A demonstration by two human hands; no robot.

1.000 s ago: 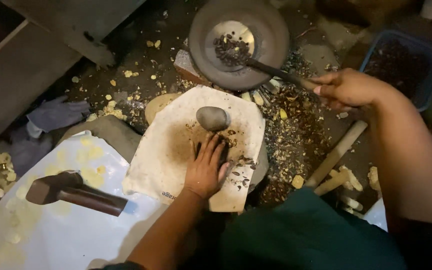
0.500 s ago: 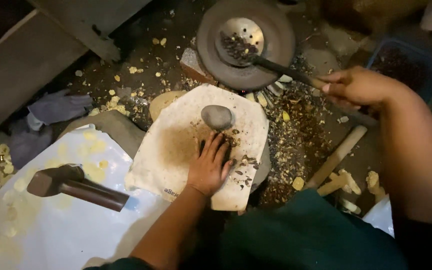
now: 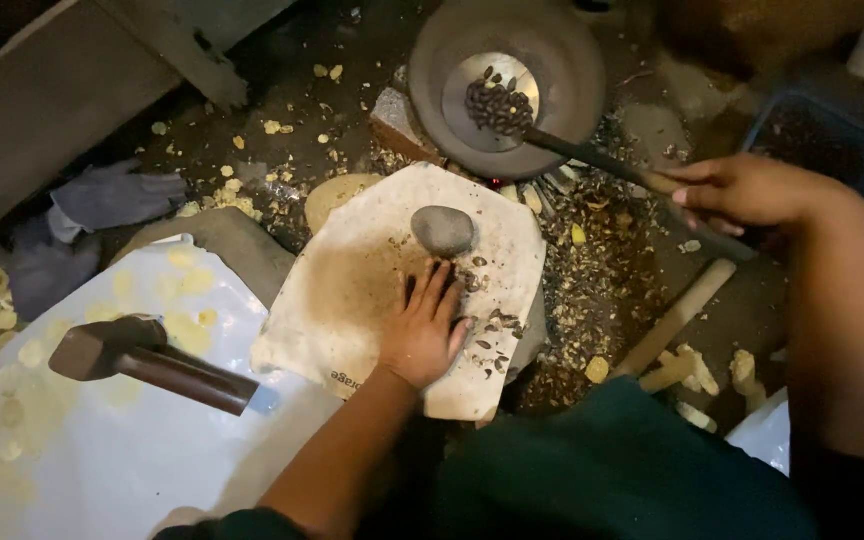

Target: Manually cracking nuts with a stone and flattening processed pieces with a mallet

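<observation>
The left hand (image 3: 422, 335) lies flat, fingers spread, on a pale flat slab (image 3: 352, 290), just below a grey stone (image 3: 443, 230) resting on it. The right hand (image 3: 742, 190) is closed around the handle of a ladle (image 3: 497, 100) holding dark seeds over a round pan (image 3: 572, 70). A hammer (image 3: 142, 360) lies well apart on white sheeting (image 3: 102, 450).

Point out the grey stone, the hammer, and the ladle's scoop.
grey stone (image 3: 443, 229), head view, middle of its top.
hammer (image 3: 102, 347), head view, its dark head.
ladle (image 3: 493, 100), head view, scoop holding dark seeds.
</observation>
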